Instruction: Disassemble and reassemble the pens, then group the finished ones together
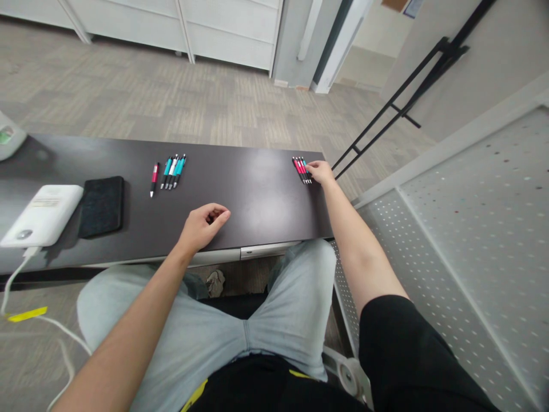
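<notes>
At the right end of the dark table, my right hand (319, 171) has its fingers pinched at the edge of a row of pens. They close on a teal pen (306, 164), which they partly cover. Beside it lie several red-and-black pens (299, 169), side by side and tips toward me. My left hand (205, 225) rests near the table's front edge, fingers loosely curled in and nothing visible in them. Farther left is a group of teal pens (179, 171) with a white pen (172, 169) among them. A single red pen (154, 179) lies just left of that group.
On the left of the table (253, 200) are a black flat pouch-like object (102, 206) and a white box-shaped device (45, 214) with a cable. A white rounded object (10, 136) stands at the far left corner. A perforated panel (429, 274) borders the right side.
</notes>
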### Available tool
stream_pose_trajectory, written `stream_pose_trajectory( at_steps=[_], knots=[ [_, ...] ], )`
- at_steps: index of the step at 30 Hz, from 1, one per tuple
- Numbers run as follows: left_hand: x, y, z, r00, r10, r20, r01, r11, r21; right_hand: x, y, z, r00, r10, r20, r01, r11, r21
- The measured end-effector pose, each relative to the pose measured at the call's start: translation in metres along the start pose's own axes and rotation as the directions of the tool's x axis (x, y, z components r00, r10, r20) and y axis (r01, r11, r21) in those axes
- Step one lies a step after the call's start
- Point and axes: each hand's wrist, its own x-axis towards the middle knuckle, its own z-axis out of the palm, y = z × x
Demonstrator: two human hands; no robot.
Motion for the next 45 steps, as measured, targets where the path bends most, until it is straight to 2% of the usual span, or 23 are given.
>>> stream_pose_trajectory(
  at_steps=[11,17,27,34,40,45],
  knots=[
    [-0.001,0.003,0.000,1.000,0.000,-0.001,0.000,1.000,-0.014,-0.005,-0.004,0.001,0.999,0.008,0.037,-0.010,0.999,0.045],
    [0.000,0.003,0.000,1.000,0.003,0.008,-0.003,1.000,-0.013,-0.003,-0.011,-0.004,0.998,0.025,0.050,-0.023,0.999,-0.047],
    [0.000,-0.002,0.000,1.000,0.007,0.005,-0.007,1.000,-0.004,-0.008,-0.016,0.005,0.999,-0.015,0.041,0.009,0.989,0.151],
    [0.001,-0.002,0.001,1.000,0.012,0.000,-0.012,1.000,-0.006,-0.017,-0.032,0.011,0.996,-0.018,0.086,0.004,0.988,0.157],
    [0.001,-0.004,0.002,1.000,-0.011,0.011,0.012,1.000,-0.014,-0.026,-0.035,0.003,0.989,0.101,0.111,-0.122,0.971,0.204],
    [0.003,-0.007,0.005,1.000,-0.007,0.006,0.007,0.999,-0.043,-0.056,-0.019,-0.002,0.986,0.150,0.070,-0.162,0.955,0.249]
  ],
)
